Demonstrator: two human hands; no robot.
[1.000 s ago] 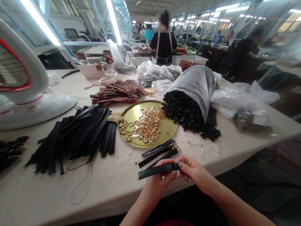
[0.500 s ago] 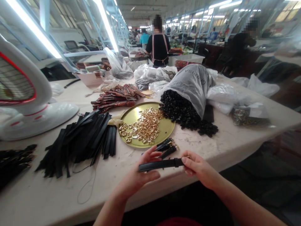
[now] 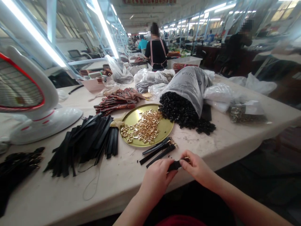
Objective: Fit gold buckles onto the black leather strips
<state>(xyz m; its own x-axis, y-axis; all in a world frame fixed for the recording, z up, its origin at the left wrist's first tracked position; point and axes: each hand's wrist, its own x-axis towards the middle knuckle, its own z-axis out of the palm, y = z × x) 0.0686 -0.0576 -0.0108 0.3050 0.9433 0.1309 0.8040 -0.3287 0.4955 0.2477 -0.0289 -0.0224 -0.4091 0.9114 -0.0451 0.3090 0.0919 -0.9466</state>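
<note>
Both hands hold one black leather strap [image 3: 174, 166] above the table's front edge. My left hand [image 3: 158, 172] is closed around its left part and hides most of it. At the buckle end, my right hand [image 3: 194, 164] pinches the strap, and a bit of gold buckle [image 3: 187, 159] shows by the fingers. Just beyond the hands lie several buckled straps [image 3: 162, 150]. Behind them is a gold round tray [image 3: 164, 131] with a heap of gold buckles [image 3: 148, 127]. Black strap loops [image 3: 181, 108] spill from a translucent plastic bag [image 3: 190, 81].
Loose black strips [image 3: 80, 141] and a thread [image 3: 90, 191] lie left of the tray. A white fan [image 3: 47, 122] stands at far left, near a dark pile [image 3: 18, 166]. Reddish strips [image 3: 117, 100] and a bag of metal parts [image 3: 244, 113] lie farther back. Other people stand beyond the table.
My left hand has moved right along the strap and closed around it; before, its fingers were spread under the strap's end. My right hand keeps its pinch. The view has shifted slightly.
</note>
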